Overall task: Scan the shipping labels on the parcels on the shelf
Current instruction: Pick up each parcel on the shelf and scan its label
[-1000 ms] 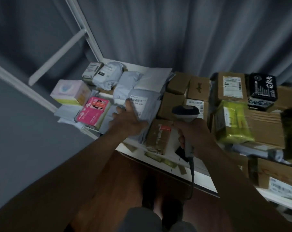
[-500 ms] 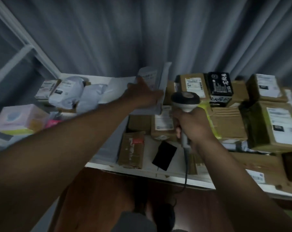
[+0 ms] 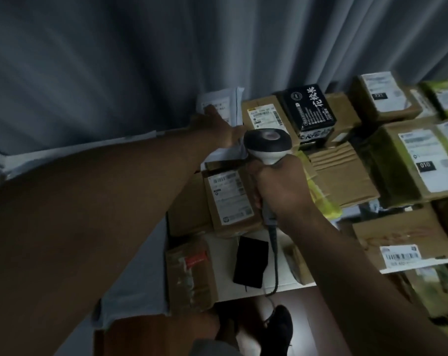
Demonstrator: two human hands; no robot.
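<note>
Your right hand (image 3: 279, 186) is wrapped tight around the handle of the barcode scanner (image 3: 267, 144), its head up, its cable (image 3: 275, 263) trailing down past the shelf edge. Your left hand (image 3: 212, 129) reaches farther back, fingers pressed on a white poly mailer (image 3: 221, 105) that stands propped against the grey curtain (image 3: 140, 60); the exact grip is blurred, label facing you. Just left of your right hand lies a brown box (image 3: 228, 199) with a white shipping label up. Behind the scanner: another labelled carton (image 3: 264, 115) and a black printed box (image 3: 310, 111). More labelled parcels crowd the white shelf (image 3: 289, 282) to the right. A black phone (image 3: 249, 265) lies flat near the front edge.
</note>
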